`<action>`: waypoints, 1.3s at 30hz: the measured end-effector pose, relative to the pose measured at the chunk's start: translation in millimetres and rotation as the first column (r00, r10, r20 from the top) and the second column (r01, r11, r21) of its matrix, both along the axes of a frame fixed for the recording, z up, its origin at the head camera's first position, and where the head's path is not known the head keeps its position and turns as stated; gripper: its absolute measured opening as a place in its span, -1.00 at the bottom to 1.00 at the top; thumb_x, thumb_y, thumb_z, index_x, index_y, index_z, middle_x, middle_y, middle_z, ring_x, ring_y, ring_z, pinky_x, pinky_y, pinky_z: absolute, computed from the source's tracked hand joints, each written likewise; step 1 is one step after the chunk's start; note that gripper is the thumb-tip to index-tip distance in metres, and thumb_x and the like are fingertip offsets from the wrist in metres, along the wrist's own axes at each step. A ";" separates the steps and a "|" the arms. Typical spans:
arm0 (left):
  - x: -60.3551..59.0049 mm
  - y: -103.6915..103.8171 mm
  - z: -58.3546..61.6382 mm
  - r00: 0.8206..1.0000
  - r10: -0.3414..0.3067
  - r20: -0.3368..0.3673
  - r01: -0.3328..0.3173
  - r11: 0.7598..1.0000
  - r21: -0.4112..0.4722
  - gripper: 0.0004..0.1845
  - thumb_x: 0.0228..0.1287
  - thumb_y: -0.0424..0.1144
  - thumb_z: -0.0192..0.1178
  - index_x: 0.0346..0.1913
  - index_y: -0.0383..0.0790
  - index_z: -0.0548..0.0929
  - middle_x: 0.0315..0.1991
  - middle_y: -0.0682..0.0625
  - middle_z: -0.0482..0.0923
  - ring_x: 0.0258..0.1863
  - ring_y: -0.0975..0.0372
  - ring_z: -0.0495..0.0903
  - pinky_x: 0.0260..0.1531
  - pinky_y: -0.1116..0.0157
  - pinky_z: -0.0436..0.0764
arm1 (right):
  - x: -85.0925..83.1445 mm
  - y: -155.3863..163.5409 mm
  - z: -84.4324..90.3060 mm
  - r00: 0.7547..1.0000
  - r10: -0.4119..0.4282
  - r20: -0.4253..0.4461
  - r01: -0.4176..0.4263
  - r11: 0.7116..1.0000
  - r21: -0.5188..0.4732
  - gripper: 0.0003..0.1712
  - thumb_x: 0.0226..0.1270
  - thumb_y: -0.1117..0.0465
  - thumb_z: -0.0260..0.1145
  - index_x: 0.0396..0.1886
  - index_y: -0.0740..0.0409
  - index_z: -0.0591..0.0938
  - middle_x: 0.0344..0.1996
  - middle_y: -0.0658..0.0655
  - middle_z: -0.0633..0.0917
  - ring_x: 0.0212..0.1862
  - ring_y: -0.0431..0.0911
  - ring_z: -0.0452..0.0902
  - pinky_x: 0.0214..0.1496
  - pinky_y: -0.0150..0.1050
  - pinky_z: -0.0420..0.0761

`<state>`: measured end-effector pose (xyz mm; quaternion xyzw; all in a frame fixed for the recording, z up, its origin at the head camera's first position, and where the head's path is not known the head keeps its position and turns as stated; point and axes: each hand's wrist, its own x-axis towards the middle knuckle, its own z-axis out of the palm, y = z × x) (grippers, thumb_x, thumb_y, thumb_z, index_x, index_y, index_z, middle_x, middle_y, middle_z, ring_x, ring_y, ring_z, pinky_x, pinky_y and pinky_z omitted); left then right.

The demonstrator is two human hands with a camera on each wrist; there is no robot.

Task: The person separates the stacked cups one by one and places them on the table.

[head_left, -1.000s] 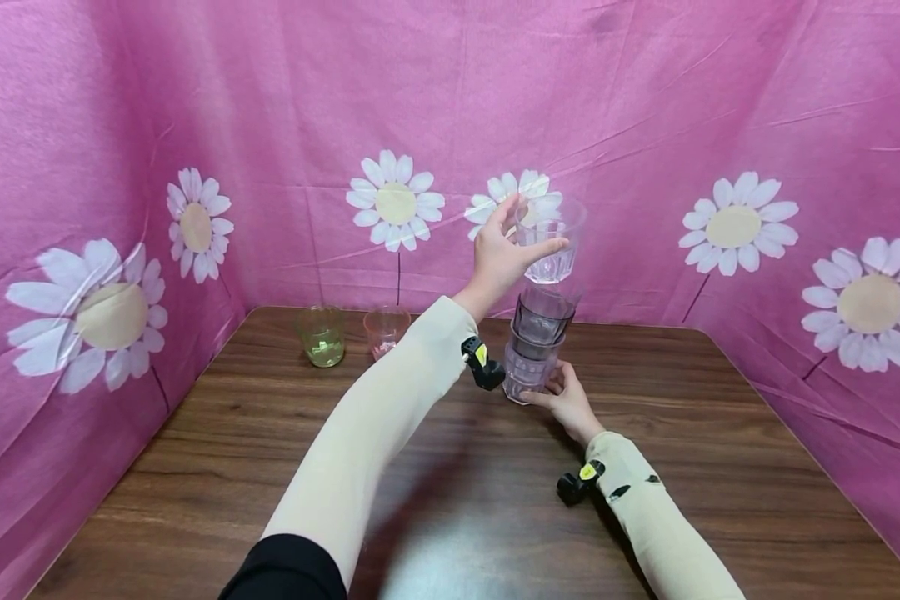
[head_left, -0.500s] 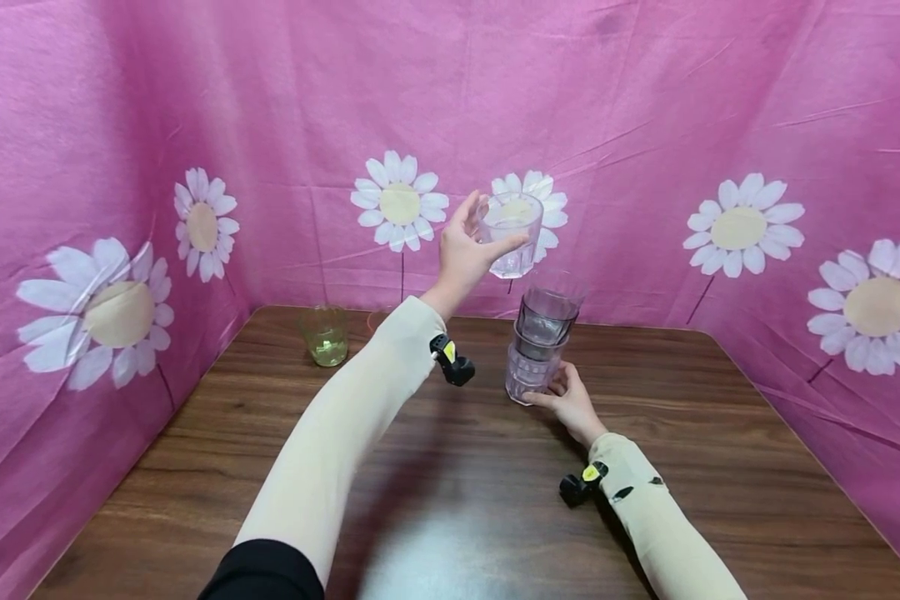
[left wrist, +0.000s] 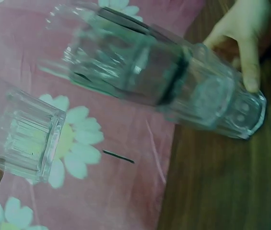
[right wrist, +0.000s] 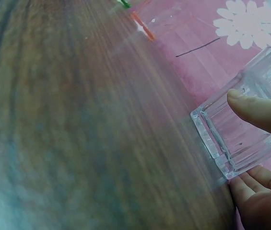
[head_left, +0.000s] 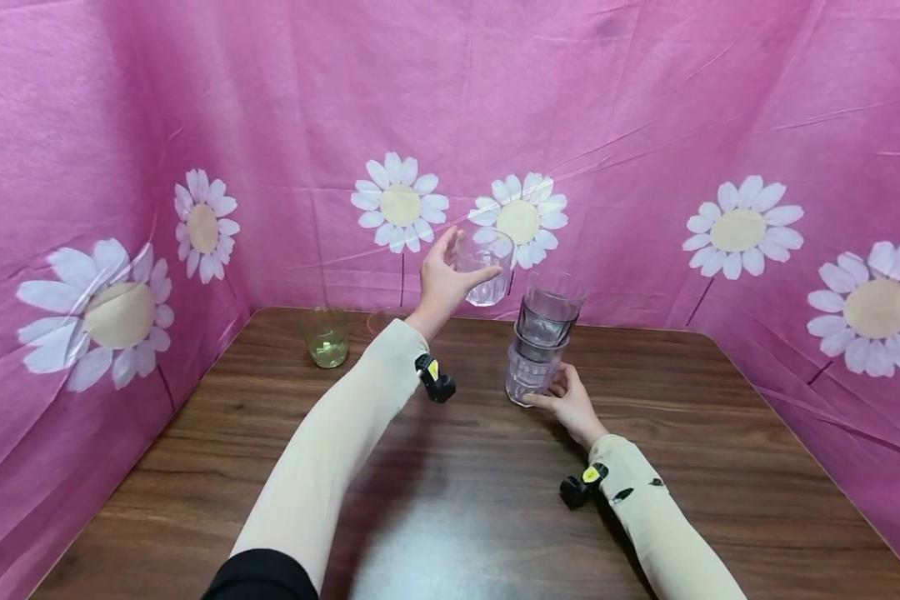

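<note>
My left hand (head_left: pixel 444 279) holds a clear ribbed glass (head_left: pixel 484 265) in the air, left of and slightly above a stack of clear and grey tumblers (head_left: pixel 540 337) standing on the wooden table (head_left: pixel 457 483). In the left wrist view the held glass (left wrist: pixel 22 135) is at the left and the stack (left wrist: pixel 164 79) lies across the top. My right hand (head_left: pixel 566 400) grips the stack's bottom glass (right wrist: pixel 238 134), thumb on one side and fingers below.
A green glass (head_left: pixel 325 336) and a pink glass (head_left: pixel 385 320) stand at the table's back left, the pink one partly hidden by my left arm. Pink cloth with daisies (head_left: pixel 645 125) walls the table on three sides.
My left hand has lifted the top glass off the stack and carried it left and downward. The right hand and the stack have stayed put.
</note>
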<state>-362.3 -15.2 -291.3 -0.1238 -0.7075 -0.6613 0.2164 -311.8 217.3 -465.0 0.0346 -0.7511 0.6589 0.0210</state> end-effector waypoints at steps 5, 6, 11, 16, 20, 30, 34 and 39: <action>-2.8 -3.3 -21.8 1.000 0.017 0.023 -0.017 1.000 -0.006 0.03 -0.15 -0.34 0.63 0.45 -0.36 0.31 0.38 -0.15 0.41 0.37 0.11 0.36 0.32 0.39 0.38 | 0.1 -0.3 -0.5 1.000 0.002 0.001 -0.002 1.000 0.007 -0.09 0.10 0.51 0.45 0.35 0.40 0.12 0.24 0.38 0.37 0.27 0.18 0.35 0.07 -0.48 0.53; -3.1 -3.8 -26.3 0.999 0.021 0.028 -0.021 1.000 -0.007 0.03 -0.16 -0.35 0.63 0.44 -0.36 0.31 0.38 -0.16 0.41 0.37 0.10 0.36 0.32 0.38 0.38 | -0.1 -0.2 -0.4 1.000 0.002 0.001 -0.002 1.000 0.006 -0.09 0.10 0.51 0.45 0.35 0.39 0.11 0.24 0.38 0.37 0.27 0.18 0.35 0.08 -0.48 0.52; -1.5 -5.7 -47.1 0.997 0.038 0.068 -0.036 0.999 -0.037 0.02 -0.15 -0.37 0.62 0.44 -0.36 0.31 0.38 -0.18 0.39 0.37 0.06 0.36 0.34 0.34 0.37 | -0.8 0.6 -0.4 1.000 0.003 0.004 -0.003 1.000 0.009 -0.09 0.10 0.51 0.44 0.36 0.39 0.12 0.25 0.38 0.37 0.28 0.17 0.35 0.09 -0.46 0.52; 1.1 -6.9 -64.6 0.994 0.052 0.093 -0.046 0.997 -0.058 0.03 -0.17 -0.36 0.63 0.43 -0.36 0.32 0.38 -0.18 0.40 0.36 0.03 0.36 0.36 0.28 0.37 | -0.1 0.3 0.5 1.000 0.002 0.000 -0.002 1.000 0.011 -0.09 0.10 0.51 0.45 0.36 0.39 0.12 0.24 0.38 0.38 0.27 0.17 0.36 0.10 -0.46 0.52; 1.1 -8.1 -80.1 0.992 0.054 0.114 -0.048 0.997 -0.062 0.03 -0.19 -0.35 0.64 0.43 -0.34 0.33 0.37 -0.17 0.41 0.36 0.03 0.37 0.35 0.26 0.38 | -0.2 0.1 -0.5 1.000 0.002 0.003 -0.002 1.000 0.009 -0.10 0.11 0.51 0.44 0.36 0.38 0.12 0.24 0.37 0.39 0.26 0.16 0.37 0.05 -0.48 0.53; 0.2 -14.6 -114.2 0.991 0.004 0.134 -0.012 0.998 0.058 0.02 -0.19 -0.48 0.60 0.42 -0.40 0.31 0.38 -0.23 0.38 0.38 0.00 0.35 0.38 0.24 0.35 | 1.5 -1.4 1.1 1.000 -0.004 0.004 0.004 1.000 0.006 -0.11 0.12 0.54 0.42 0.36 0.36 0.12 0.22 0.33 0.40 0.23 0.11 0.38 0.06 -0.47 0.52; 2.1 -14.6 -123.5 0.992 0.005 0.129 -0.013 0.998 0.064 0.00 -0.20 -0.50 0.59 0.41 -0.43 0.33 0.36 -0.27 0.40 0.37 -0.01 0.37 0.37 0.23 0.36 | 1.5 -2.0 1.9 1.000 -0.003 0.006 0.003 1.000 0.003 -0.11 0.12 0.55 0.41 0.37 0.35 0.12 0.23 0.33 0.40 0.23 0.11 0.38 0.05 -0.47 0.53; 4.5 -12.7 -134.3 0.992 0.007 0.122 -0.011 0.999 0.037 -0.02 -0.21 -0.49 0.60 0.38 -0.45 0.35 0.33 -0.30 0.42 0.35 -0.03 0.39 0.36 0.20 0.37 | 1.5 -1.5 1.7 1.000 0.000 0.009 0.000 1.000 0.000 -0.12 0.12 0.53 0.42 0.35 0.36 0.13 0.22 0.35 0.40 0.24 0.14 0.38 0.03 -0.48 0.54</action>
